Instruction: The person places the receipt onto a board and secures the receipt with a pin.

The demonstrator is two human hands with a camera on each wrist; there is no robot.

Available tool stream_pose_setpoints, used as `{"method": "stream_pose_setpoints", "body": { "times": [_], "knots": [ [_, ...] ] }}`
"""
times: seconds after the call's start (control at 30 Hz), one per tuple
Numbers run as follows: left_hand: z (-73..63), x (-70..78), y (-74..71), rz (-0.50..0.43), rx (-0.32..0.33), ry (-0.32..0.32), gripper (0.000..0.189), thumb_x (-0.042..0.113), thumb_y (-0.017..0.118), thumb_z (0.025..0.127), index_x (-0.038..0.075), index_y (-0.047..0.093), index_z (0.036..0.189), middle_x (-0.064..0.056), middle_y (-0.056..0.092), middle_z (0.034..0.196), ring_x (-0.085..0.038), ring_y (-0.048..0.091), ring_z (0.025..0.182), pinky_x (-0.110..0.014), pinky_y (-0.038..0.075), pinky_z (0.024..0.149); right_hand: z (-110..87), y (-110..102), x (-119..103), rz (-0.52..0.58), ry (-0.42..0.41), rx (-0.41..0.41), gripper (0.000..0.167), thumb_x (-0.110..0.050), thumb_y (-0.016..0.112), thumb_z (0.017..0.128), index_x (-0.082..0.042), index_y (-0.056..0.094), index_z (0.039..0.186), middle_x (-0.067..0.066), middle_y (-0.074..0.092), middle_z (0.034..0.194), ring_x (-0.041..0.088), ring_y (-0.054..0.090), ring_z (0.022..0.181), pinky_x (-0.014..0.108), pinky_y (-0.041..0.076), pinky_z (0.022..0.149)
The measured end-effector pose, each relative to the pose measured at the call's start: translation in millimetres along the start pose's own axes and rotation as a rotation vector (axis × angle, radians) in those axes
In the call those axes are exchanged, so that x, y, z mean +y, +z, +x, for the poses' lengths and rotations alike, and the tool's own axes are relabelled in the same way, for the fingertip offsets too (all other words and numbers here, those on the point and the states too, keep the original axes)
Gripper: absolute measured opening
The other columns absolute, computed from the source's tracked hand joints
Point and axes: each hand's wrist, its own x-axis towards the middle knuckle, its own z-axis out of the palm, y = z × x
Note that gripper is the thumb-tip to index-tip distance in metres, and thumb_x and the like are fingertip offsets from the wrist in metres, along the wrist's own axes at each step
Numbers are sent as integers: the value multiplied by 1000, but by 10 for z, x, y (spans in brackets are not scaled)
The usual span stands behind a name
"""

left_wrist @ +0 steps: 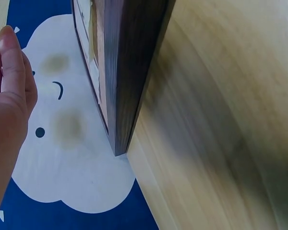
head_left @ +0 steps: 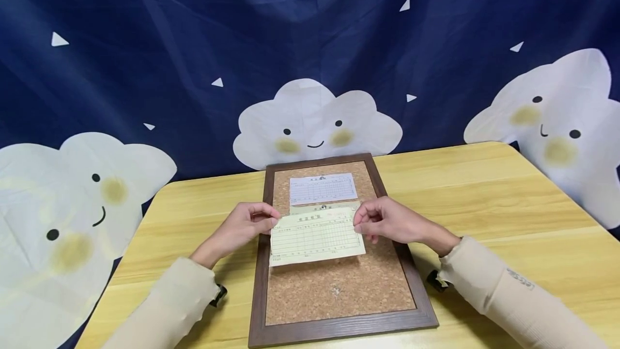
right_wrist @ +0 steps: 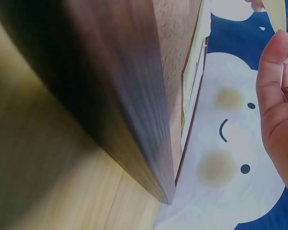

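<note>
A pale yellow printed form (head_left: 317, 238) with a ruled grid is stretched between both hands above a framed cork board (head_left: 339, 279). My left hand (head_left: 247, 225) pinches its left edge near the upper corner. On the opposite edge, the thumb and fingers of my right hand (head_left: 394, 222) pinch the paper. Its lower edge stands off the cork and casts a shadow. Farther up the board lies a white form (head_left: 323, 190) with a small dark piece at its top. Another yellowish sheet (head_left: 302, 209) lies below that one, mostly hidden behind the held form.
The board's dark brown wooden frame (head_left: 344, 327) rests on a light wood table (head_left: 484, 193). Low on the cork sits a small clear, shiny cluster (head_left: 336, 291). A dark blue curtain (head_left: 271, 31) with smiling white clouds hangs behind the table's far edge.
</note>
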Motion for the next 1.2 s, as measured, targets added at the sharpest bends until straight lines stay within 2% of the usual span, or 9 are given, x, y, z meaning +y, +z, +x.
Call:
{"method": "stream_pose_setpoints", "body": {
  "times": [0.2,0.3,0.47,0.7,0.87,1.2],
  "knots": [
    [36,-8,54,9,-11,9,14,1,63,95,-9,67,105,-16,67,109,-12,64,84,-29,56,76,-44,-28,36,-2,-8,-6,5,3,63,94,0,65,92,5,61,74,14,59,63,33,55,58],
    [56,-10,82,8,-23,5,15,0,62,95,-9,67,106,-14,68,105,-13,65,81,-32,56,75,-72,-41,35,1,6,-8,2,2,63,94,3,64,92,6,61,73,14,58,64,32,55,58],
    [82,-30,111,14,-49,10,17,0,61,96,-10,66,108,-16,68,104,-16,65,78,-37,57,73,-116,-50,42,3,22,-18,6,0,64,94,6,62,92,8,60,73,14,58,64,31,54,58],
    [102,-49,141,61,-45,11,15,3,62,96,-6,68,106,-12,68,102,-19,65,80,-33,55,71,-150,-51,70,-9,24,-20,5,-1,65,94,4,64,91,8,60,76,13,58,64,31,54,58],
    [118,-57,159,65,-54,31,15,3,62,96,-8,68,106,-12,68,101,-16,63,82,-30,54,72,-161,-58,79,-7,36,-24,6,-1,65,94,4,63,91,6,60,75,13,58,64,30,54,58],
    [129,-79,207,14,-77,12,14,-1,61,95,-10,67,104,-10,66,91,-16,61,76,-31,56,68,-176,-54,78,-5,47,-42,6,-1,64,94,4,64,91,6,59,74,12,57,64,30,54,58]
  ]
}}
